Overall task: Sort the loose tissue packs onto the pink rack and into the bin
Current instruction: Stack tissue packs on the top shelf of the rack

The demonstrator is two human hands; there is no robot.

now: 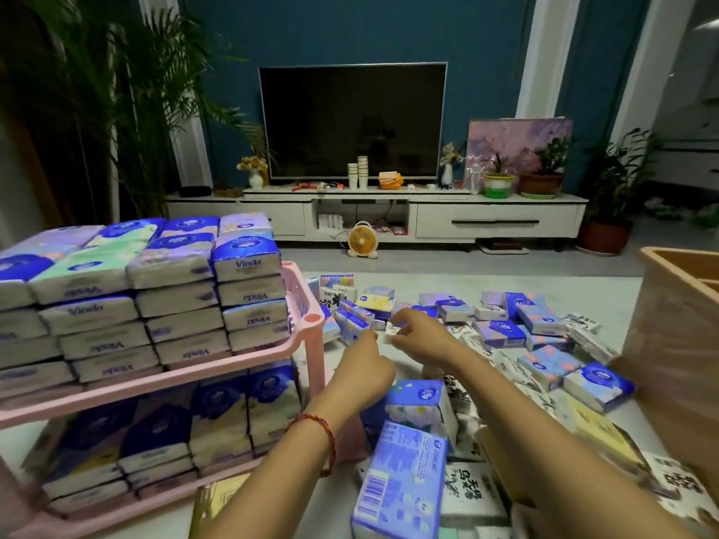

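Tissue packs (pixel 502 332), small, plastic-wrapped, blue, white and yellow, strewn over pale floor (pixel 435 282) beneath and right of both hands. Right hand (pixel 422 338) pinching small white pack (pixel 393 327) at fingertips. Left hand (pixel 369 367) just beside it, fingers curled, grip impossible to tell. Left of left hand, two-tier pink plastic rack (pixel 307 297), stacked full. Well right of right hand, tan open-topped bin (pixel 677 344).

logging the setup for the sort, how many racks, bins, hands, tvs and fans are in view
pink rack: 1
bin: 1
hands: 2 (left hand, right hand)
tv: 1
fan: 1
total: 6
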